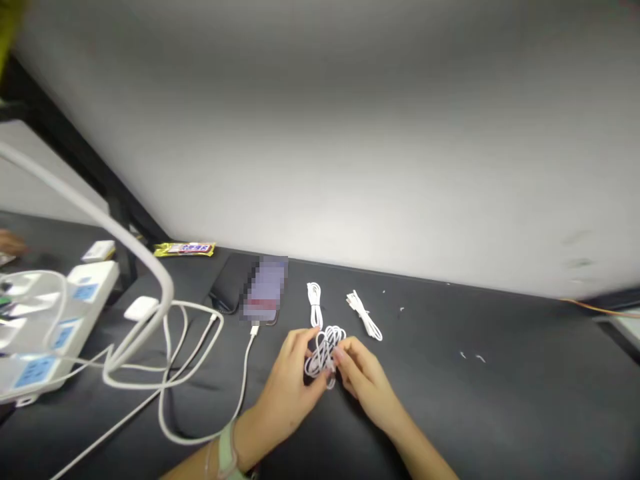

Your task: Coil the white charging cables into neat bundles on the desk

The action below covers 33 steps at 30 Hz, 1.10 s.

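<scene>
Wall (350, 167), pale and bare, stands behind a dark counter (500, 407). On its left sits a white power strip (107, 277) with blue labels, and a thick white cable (125, 237) arcs down beside it. Left hand (287, 387) and right hand (367, 383) face each other at the near middle of the counter. Beyond the left hand and off to its left are two phones, a black phone (230, 287) and a lit phone (267, 290), side by side.

Between the hands is a loosely coiled white cable (327, 343), and both have their grip on it. Left thumb and fingers curl around its left side, thumb at the near edge, fingers toward the far one; right thumb and fingertips pinch its right edge. Neither hand is clearly nearer. Its long axis seems to slant from near left to far right, though fingers hide some loops.

Just past the coil, a slim tied bundle (315, 307) points away from the person; whether it touches the left fingertips is unclear. Another bundle (365, 315), nearer the right hand, slants from far left to near right. Tiny white scraps (481, 359) lie farther right.
</scene>
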{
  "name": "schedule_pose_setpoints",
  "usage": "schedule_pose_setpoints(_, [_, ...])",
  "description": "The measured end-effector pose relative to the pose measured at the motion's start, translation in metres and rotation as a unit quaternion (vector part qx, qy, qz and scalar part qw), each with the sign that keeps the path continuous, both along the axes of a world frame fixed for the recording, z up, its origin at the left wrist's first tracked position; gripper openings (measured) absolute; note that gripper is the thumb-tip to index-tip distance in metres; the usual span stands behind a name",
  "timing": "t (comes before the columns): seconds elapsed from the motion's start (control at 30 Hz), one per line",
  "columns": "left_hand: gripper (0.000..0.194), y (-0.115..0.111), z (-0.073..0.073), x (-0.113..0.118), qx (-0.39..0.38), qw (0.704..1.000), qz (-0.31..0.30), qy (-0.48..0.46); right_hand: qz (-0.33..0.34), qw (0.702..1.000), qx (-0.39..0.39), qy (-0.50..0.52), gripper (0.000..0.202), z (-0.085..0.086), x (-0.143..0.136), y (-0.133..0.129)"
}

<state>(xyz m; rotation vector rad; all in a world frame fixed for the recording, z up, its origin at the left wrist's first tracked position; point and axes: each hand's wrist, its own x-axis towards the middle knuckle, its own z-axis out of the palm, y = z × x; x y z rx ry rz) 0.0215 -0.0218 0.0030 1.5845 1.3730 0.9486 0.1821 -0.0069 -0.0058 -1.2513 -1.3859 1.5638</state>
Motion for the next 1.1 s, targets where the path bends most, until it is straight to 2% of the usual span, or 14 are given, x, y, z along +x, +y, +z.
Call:
schedule_pose_setpoints(0.2, [0.030,0.006,0.009,-0.005,0.025,1.000,-0.014,0.012,0.025,0.999,-0.018,0.017,0.030,0.010,0.001,0.001])
schedule_pose_setpoints(0.37, [0.015,0.012,0.009,-0.010,0.057,0.998,-0.012,0.039,0.033,0.999,-0.008,0.000,0.027,0.018,0.003,0.001])
schedule_pose_setpoints(0.63, [0.009,0.015,0.007,-0.010,0.086,0.995,0.006,0.045,0.047,0.999,0.001,-0.025,0.021,0.016,0.009,0.003])
schedule_pose_setpoints(0.87, [0.014,0.020,0.010,-0.015,0.055,0.996,0.065,0.039,0.039,0.988,0.064,-0.137,0.016,0.019,0.012,0.003])
schedule_pose_setpoints(0.93, [0.016,0.022,0.011,-0.016,0.017,0.996,0.083,0.015,0.001,0.978,0.108,-0.179,0.018,0.023,0.025,0.008])
schedule_pose_setpoints(1.0, [0.019,0.022,0.011,-0.017,-0.035,0.994,0.099,-0.029,-0.087,0.958,0.146,-0.231,0.021,0.025,0.045,0.016])
schedule_pose_setpoints(1.1, [0.022,0.023,0.009,-0.016,-0.094,0.984,0.107,-0.103,-0.212,0.894,0.190,-0.345,0.026,0.021,0.081,0.030])
